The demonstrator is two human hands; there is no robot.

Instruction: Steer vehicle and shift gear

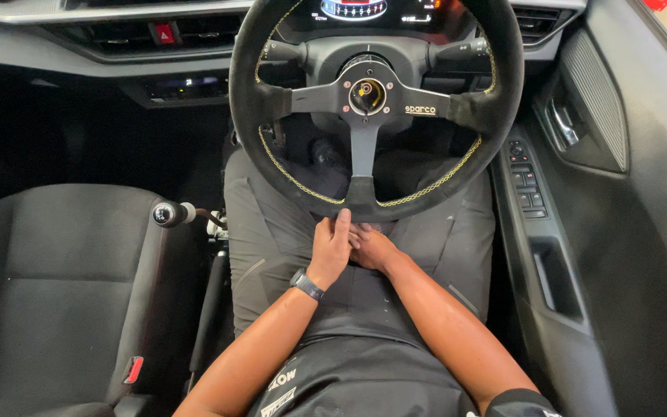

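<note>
I sit in a car's driver seat, looking down at my lap. My left hand (332, 245), with a dark watch on its wrist, and my right hand (373, 249) meet on my grey trousers just below the rim of a black suede steering wheel (364, 197) with yellow stitching. The fingers of both hands touch each other between my thighs. Whatever lies under them is hidden by the wheel rim and the hands. Neither hand visibly holds an object.
A gear lever with a dark knob (170, 214) stands left of my thigh, beside the grey passenger seat (63, 286). The door panel with window switches (528, 185) and a door handle (563, 127) runs along the right. The dashboard and instrument display (353, 8) sit behind the wheel.
</note>
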